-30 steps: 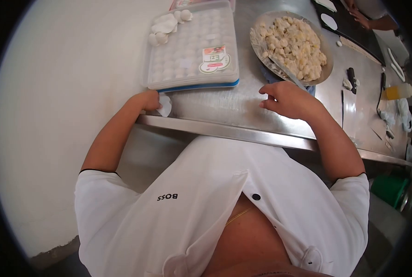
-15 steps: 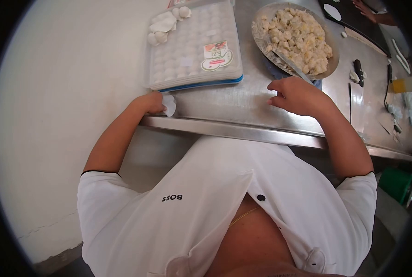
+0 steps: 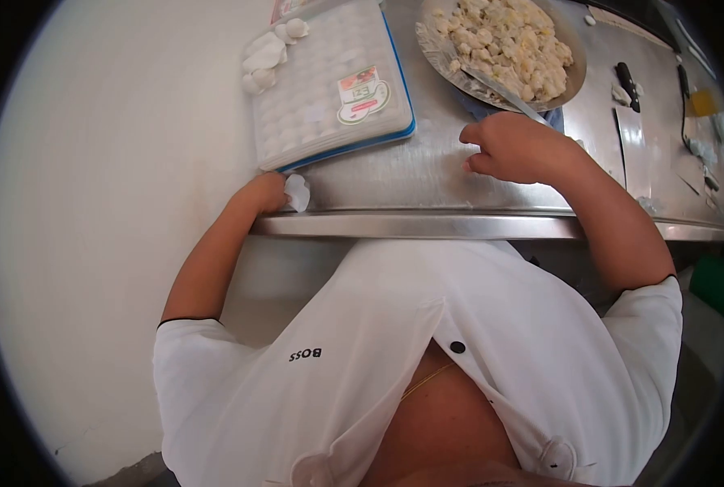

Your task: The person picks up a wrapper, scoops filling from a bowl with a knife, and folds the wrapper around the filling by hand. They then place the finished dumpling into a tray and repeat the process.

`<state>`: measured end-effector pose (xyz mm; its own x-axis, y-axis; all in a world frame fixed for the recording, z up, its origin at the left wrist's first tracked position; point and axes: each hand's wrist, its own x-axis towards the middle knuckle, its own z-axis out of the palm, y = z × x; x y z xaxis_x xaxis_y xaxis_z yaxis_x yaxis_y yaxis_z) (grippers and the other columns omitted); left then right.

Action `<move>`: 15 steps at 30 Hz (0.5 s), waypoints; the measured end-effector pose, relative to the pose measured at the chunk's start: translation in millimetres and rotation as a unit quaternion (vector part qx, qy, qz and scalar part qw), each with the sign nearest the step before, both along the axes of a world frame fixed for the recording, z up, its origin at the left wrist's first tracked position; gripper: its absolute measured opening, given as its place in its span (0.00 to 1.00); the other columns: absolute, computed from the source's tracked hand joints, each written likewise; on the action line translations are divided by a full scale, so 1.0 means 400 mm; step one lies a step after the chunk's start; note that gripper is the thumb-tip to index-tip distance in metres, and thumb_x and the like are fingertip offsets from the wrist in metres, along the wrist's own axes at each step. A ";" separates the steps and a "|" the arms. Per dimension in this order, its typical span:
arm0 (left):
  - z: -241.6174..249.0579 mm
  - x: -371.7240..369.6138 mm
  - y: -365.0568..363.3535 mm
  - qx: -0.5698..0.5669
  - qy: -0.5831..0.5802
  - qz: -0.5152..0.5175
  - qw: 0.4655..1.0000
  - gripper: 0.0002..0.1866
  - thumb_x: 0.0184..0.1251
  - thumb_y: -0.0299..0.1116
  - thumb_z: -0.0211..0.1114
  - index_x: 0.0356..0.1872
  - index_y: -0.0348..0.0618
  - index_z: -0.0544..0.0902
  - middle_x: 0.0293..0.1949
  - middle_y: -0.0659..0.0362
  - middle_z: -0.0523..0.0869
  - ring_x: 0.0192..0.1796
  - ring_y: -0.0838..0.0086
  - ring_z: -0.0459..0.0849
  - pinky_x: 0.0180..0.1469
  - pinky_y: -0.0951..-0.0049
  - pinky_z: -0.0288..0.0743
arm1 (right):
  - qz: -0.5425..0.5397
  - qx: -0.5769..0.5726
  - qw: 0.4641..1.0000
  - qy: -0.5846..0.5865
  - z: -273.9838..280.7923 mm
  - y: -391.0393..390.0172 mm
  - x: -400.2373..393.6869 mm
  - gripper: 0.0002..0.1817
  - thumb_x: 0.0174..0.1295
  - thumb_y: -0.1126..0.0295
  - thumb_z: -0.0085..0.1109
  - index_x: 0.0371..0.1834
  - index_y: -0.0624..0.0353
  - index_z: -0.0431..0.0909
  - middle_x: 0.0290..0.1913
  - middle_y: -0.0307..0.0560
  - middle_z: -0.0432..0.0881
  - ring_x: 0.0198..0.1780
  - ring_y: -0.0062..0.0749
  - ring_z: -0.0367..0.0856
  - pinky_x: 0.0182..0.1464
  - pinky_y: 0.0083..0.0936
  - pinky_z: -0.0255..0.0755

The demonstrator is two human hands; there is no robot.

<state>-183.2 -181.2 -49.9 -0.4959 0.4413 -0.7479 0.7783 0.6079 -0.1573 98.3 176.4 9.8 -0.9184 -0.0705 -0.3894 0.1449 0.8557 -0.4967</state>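
My left hand is at the table's front edge. Its fingers pinch a thin white round dough sheet near the tray corner. My right hand is just in front of the bowl, thumb and index finger spread. Its other fingers are curled around a flat metal spatula, whose handle is mostly hidden under the hand. The spatula's blade reaches over the rim of the metal bowl, which holds pale chunky filling. A lidded tray of white round pieces stands at the left.
White dough pieces lie on the tray lid. To the right on the steel table are a black-handled knife, other utensils and a bottle with yellow content. A white wall borders the left side.
The view has shifted, so tray, bowl and table items appear higher and further left. Both hands keep nearly the same poses. The other person's hand at the upper right is out of view.
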 end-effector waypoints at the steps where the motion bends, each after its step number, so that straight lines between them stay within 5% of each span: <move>1: 0.000 0.002 0.002 -0.002 -0.001 -0.003 1.000 0.21 0.57 0.40 0.70 0.44 0.34 0.81 0.45 0.42 0.86 0.49 0.50 0.84 0.53 0.59 0.76 | -0.002 0.001 1.000 0.007 -0.001 0.000 0.002 0.19 0.63 0.61 0.60 0.50 0.65 0.79 0.36 0.60 0.84 0.43 0.53 0.82 0.48 0.43 0.74; 15: 0.003 0.010 0.002 0.034 0.010 -0.027 0.999 0.11 0.54 0.32 0.70 0.35 0.38 0.81 0.38 0.44 0.86 0.45 0.50 0.85 0.49 0.58 0.77 | 0.000 0.010 1.000 0.006 0.019 -0.001 0.001 0.21 0.63 0.61 0.60 0.50 0.68 0.80 0.44 0.63 0.84 0.49 0.55 0.82 0.54 0.44 0.75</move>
